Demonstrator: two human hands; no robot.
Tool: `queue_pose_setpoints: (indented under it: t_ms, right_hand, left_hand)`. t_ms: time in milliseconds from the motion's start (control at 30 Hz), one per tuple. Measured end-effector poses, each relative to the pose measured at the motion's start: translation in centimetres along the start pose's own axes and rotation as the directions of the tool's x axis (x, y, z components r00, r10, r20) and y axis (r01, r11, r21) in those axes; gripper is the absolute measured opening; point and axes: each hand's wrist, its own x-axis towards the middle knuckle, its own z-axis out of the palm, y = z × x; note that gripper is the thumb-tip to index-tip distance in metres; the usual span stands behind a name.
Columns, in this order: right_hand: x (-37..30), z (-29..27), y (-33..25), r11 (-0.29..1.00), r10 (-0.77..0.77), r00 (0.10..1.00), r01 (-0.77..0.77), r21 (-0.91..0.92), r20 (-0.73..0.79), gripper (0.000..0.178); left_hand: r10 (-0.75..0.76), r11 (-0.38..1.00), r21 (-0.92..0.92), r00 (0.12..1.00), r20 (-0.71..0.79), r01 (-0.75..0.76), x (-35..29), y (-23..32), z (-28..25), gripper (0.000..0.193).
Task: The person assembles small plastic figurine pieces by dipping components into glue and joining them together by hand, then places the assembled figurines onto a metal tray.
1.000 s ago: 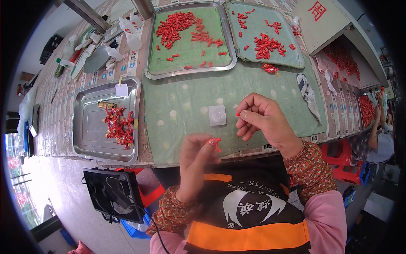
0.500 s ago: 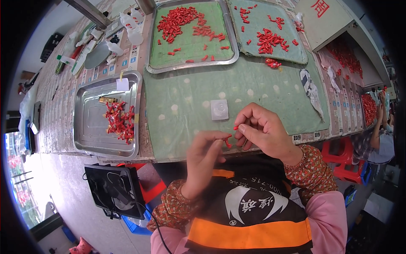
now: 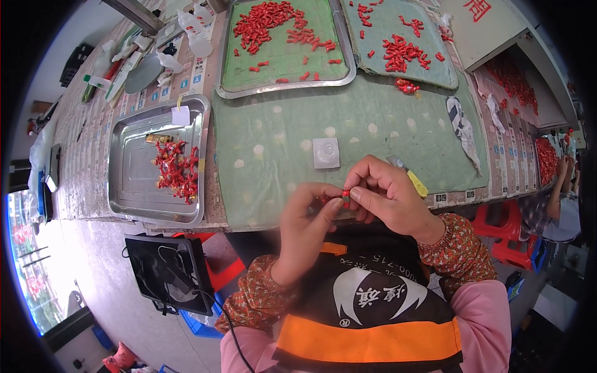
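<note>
My left hand [image 3: 309, 219] and my right hand [image 3: 387, 198] meet just above the table's front edge, fingertips pinched together. Between them is a small shiny red piece [image 3: 346, 194], gripped from both sides; the fingers cover most of it, so its full shape is hidden. Just beyond the hands, a small whitish square dish [image 3: 326, 153] rests on the green cloth [image 3: 273, 180]. Partly behind my right hand lies a tool with a yellow handle [image 3: 417, 184].
To the left, a metal tray [image 3: 132, 186] holds a heap of red figurines [image 3: 176, 173]. At the back, a green-lined metal tray [image 3: 286, 91] and a cloth-covered board [image 3: 410, 79] carry many small red pieces. A striped rag [image 3: 461, 133] lies to the right. A person [image 3: 553, 208] sits farther right.
My left hand has moved right and slightly up, bringing its red piece against the one in my right hand. The yellow-handled tool has come into sight beside my right hand.
</note>
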Motion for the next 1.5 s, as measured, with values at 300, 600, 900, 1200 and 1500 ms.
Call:
queue_pose_setpoints:
  t_ms: [300,600,900,1200,1500]
  right_hand:
    - [-0.1,0.3,0.4,0.997,-0.073,0.997,0.073,-0.027,0.019,0.011]
    - [0.0,0.0,0.8,0.998,0.035,0.999,-0.037,0.042,0.04,0.008]
    - [0.2,-0.3,1.4,0.941,0.155,0.985,-0.172,0.291,0.081,0.009]
    - [0.4,-0.6,1.9,0.891,0.19,0.975,-0.22,0.397,0.113,0.01]
    - [-0.3,0.3,1.6,0.996,0.001,1.0,-0.001,0.084,0.007,0.007]
  left_hand:
    - [-0.058,0.997,-0.042,0.998,0.025,0.059,0.0,0.0,-0.3,0.013]
    - [-0.046,0.999,-0.013,0.999,0.025,0.046,-0.1,-0.2,-0.4,0.011]
    - [-0.051,0.999,-0.015,0.998,0.021,0.051,-0.2,-0.2,-0.3,0.011]
    - [-0.033,0.999,0.002,0.999,0.015,0.033,-0.2,-0.4,-0.2,0.01]
    - [-0.015,1.0,-0.001,1.0,0.022,0.016,-0.2,-0.1,-0.2,0.012]
